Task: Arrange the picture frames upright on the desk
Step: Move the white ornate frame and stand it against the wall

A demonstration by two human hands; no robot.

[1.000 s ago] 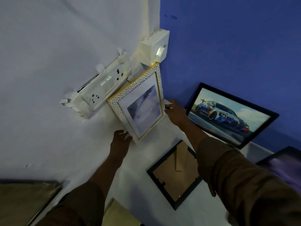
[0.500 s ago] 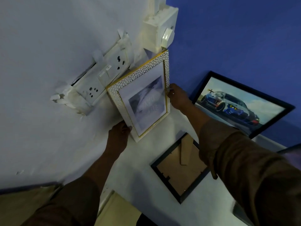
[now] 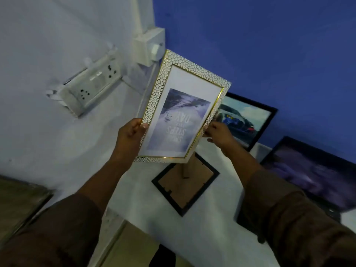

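A white pebble-patterned frame with gold trim point(image 3: 183, 110) is lifted above the white desk point(image 3: 208, 224), tilted toward me with its picture upside down. My left hand point(image 3: 129, 135) grips its left edge and my right hand point(image 3: 217, 132) grips its right edge. Below it a black frame point(image 3: 185, 185) lies face down on the desk, brown back showing. A black frame with a car picture point(image 3: 248, 118) leans upright against the blue wall. Another dark frame with a purple picture point(image 3: 312, 172) leans at the right.
A white socket strip point(image 3: 92, 81) and a white switch box point(image 3: 150, 46) are mounted on the white wall near the corner. A dark framed panel point(image 3: 19, 205) sits at the lower left. The desk's front edge point(image 3: 115, 234) runs under my left forearm.
The white frame stood leaning in the wall corner; both hands have lifted it off the desk and tipped it toward me.
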